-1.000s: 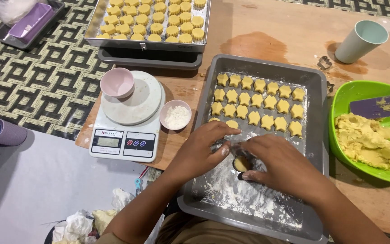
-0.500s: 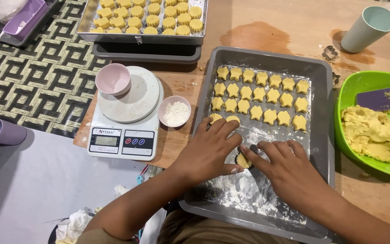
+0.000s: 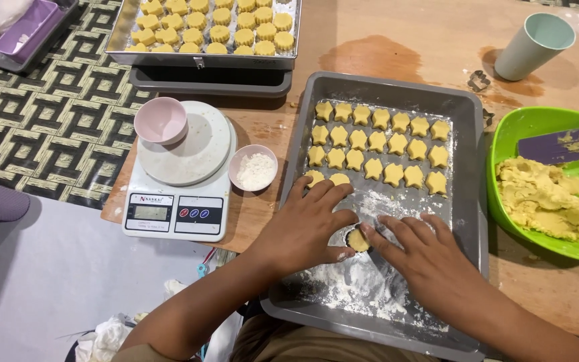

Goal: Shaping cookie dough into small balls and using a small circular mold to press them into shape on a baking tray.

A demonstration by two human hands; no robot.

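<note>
A grey baking tray point(image 3: 467, 201) holds rows of yellow star-shaped cookies point(image 3: 380, 144) at its far end and loose flour point(image 3: 363, 285) at its near end. My left hand point(image 3: 306, 231) rests on the floured part, with thumb and fingers around a small dark cookie cutter point(image 3: 342, 236). A piece of yellow dough point(image 3: 358, 240) sits in the cutter. My right hand point(image 3: 430, 268) meets it from the right, its thumb and index fingertips on the dough and the other fingers spread flat on the tray.
A green bowl point(image 3: 504, 144) of dough with a purple scraper point(image 3: 561, 144) stands right of the tray. On the left are a kitchen scale point(image 3: 179, 201) carrying a pink cup point(image 3: 161, 121) and a small flour dish point(image 3: 254, 167). A filled tray point(image 3: 202, 59), a pale green cup point(image 3: 534, 45) and a metal cutter point(image 3: 479, 80) lie farther back.
Both hands have stayed on the dough piece and shifted slightly. The right hand's fingers now lie flatter and more spread on the tray.
</note>
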